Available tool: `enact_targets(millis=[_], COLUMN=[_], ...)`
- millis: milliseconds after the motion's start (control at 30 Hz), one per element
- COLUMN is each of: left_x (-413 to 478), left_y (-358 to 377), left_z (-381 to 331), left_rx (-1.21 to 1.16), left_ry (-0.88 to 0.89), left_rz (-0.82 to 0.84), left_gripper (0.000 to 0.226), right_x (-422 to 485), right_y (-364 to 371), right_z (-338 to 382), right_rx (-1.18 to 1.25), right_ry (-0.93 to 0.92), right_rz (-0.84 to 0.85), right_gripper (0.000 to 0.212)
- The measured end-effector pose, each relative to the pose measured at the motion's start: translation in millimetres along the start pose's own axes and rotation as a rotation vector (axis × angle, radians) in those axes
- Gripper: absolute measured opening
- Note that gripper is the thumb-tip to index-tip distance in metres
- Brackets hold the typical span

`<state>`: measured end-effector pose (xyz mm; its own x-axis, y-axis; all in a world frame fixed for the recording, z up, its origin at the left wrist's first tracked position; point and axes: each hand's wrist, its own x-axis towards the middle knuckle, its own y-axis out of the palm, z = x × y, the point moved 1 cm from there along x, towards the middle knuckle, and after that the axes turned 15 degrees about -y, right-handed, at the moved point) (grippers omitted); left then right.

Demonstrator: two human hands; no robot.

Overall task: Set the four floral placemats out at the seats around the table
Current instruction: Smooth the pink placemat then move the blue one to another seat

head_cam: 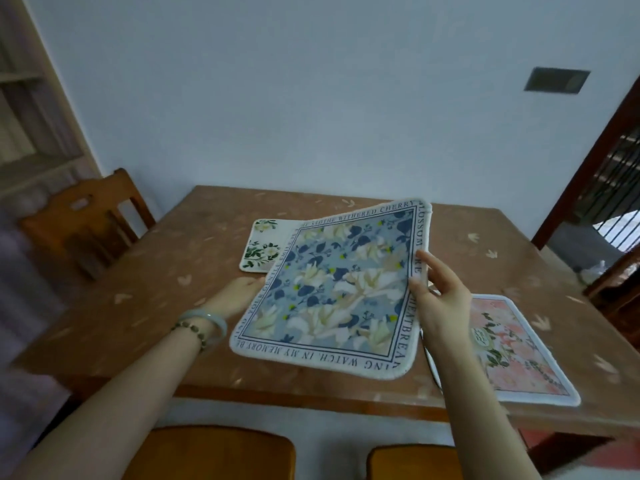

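A blue floral placemat (332, 289) with a lettered white border hangs tilted above the brown table (156, 271). My left hand (235, 294) holds its left edge, the fingers hidden beneath it. My right hand (440, 299) pinches its right edge between the thumb on top and the fingers behind. A white placemat with green leaves (261, 249) lies flat on the table farther back, partly covered from view by the blue one. A pink floral placemat (519, 348) lies at the table's near right, partly behind my right forearm.
A wooden chair (86, 223) stands at the table's left side. Two wooden chair backs (214, 452) (412, 462) sit below the table's near edge. Another chair (616, 289) and a dark doorway with bars are at the right. A pale wall is behind.
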<state>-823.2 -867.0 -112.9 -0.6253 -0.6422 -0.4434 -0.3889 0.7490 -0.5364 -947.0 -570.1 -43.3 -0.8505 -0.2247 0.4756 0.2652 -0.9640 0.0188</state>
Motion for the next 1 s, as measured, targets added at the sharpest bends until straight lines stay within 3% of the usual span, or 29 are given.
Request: enact_targets(millis=[200, 333, 500, 733, 1000], left_x=[-108, -171, -225, -260, -261], left_y=[-60, -96, -122, -138, -177], left_z=[30, 45, 62, 70, 83], left_rx=[-0.313, -0.403, -0.428, -0.439, -0.424], left_ry=[-0.012, 0.045, 0.087, 0.073, 0.074], left_rz=[-0.147, -0.219, -0.306, -0.453, -0.461], left_gripper=[0.011, 0.009, 0.009, 0.014, 0.015], right_x=[-37, -56, -67, -70, -74], right_y=[0, 4, 17, 41, 81], right_z=[62, 86, 101, 114, 132], right_rx=[0.156, 0.206, 0.237, 0.261, 0.241], right_ry=[0.062, 0.077, 0.126, 0.119, 0.085], right_rz=[0.051, 0.113, 0.17, 0.224, 0.226], right_gripper=[0.047, 0.046, 0.057, 0.052, 0.054])
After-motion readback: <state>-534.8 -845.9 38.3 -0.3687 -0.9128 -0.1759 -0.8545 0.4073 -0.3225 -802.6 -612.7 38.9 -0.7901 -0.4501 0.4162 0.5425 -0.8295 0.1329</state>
